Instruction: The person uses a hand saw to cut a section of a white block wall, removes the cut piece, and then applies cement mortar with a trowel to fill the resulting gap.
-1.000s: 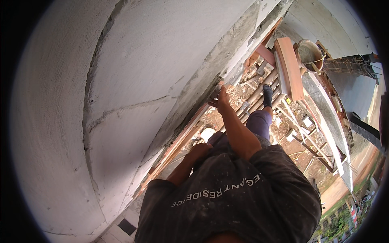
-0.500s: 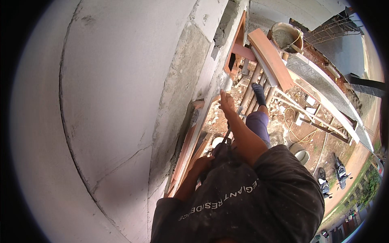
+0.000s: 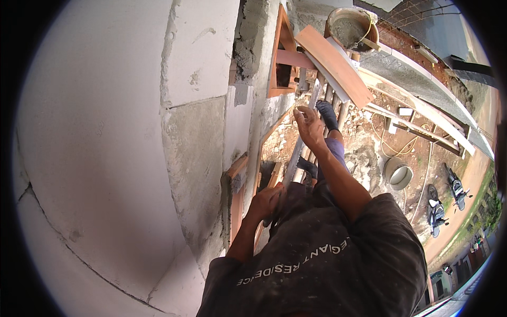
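My left hand point(image 3: 265, 202), low and close to my shirt, is closed around the lower part of a long, flat grey bar point(image 3: 294, 164). The bar slants up and away from me, its far end showing beyond my other hand. My right hand point(image 3: 311, 128) is raised over the bar's upper half, its fingers curved but apart. Whether it touches the bar, I cannot make out. To the left of both hands stands the pale block wall point(image 3: 121, 132), with a rough grey mortar patch point(image 3: 193, 142) along its side.
An orange-brown wooden frame point(image 3: 274, 79) sits against the wall's edge. Beyond my foot point(image 3: 327, 114), on poles, lies a wide plank point(image 3: 335, 66) beside a bucket of wet mortar point(image 3: 348, 31). Far below are a round container point(image 3: 397, 174), a hose and two motorbikes point(image 3: 436, 211).
My view has shifted along the wall. My right hand has moved from beside the wall's edge to over the bar, its fingers more curved. The bar now shows much more fully.
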{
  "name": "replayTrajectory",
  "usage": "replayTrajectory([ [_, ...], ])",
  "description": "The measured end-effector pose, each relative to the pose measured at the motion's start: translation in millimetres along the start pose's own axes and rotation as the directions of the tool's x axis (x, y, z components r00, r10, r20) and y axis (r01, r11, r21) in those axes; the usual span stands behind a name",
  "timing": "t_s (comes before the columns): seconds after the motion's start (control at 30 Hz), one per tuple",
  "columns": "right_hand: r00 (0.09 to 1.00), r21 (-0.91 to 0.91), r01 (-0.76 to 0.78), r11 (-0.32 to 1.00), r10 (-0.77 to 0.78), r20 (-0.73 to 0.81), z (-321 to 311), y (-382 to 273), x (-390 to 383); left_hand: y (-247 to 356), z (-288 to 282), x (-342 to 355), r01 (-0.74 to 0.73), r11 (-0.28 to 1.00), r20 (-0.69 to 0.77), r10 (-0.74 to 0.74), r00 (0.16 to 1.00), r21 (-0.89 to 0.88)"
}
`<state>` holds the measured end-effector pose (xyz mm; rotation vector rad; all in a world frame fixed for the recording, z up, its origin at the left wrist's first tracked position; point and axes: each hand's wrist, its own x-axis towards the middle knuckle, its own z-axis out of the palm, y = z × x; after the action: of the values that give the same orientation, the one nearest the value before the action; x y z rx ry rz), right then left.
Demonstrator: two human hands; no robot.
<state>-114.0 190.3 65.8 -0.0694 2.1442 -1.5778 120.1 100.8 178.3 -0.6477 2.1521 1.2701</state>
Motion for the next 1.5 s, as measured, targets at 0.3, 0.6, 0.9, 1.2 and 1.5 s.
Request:
replayTrajectory([
  [0.3, 0.867, -0.495, 0.266, 0.827, 0.019, 0.498, 133, -77, 146, 11, 11, 40, 0.075, 0.997, -0.006, -0.075, 0.997, 0.005],
  [0.6, 0.801, -0.576, 0.344, 0.741, 0.088, 0.592, 161, -85, 157, 4, 33, 38, 0.158, 0.984, 0.030, -0.156, 0.987, -0.087],
  [0.9, 0.826, -0.577, 0.349, 0.738, 0.049, 0.562, 166, -80, 156, 0, 26, 49, 0.126, 0.992, 0.007, -0.126, 0.992, -0.025],
  [1.2, 0.697, -0.539, 0.504, 0.675, 0.051, 0.715, 161, -75, 158, 2, 32, 67, 0.076, 0.996, -0.027, -0.077, 0.997, -0.056],
  [1.5, 0.687, -0.387, 0.430, 0.816, -0.018, 0.726, 166, -55, 173, -17, 47, 59, -0.002, 1.000, -0.054, 0.001, 0.999, -0.012],
])
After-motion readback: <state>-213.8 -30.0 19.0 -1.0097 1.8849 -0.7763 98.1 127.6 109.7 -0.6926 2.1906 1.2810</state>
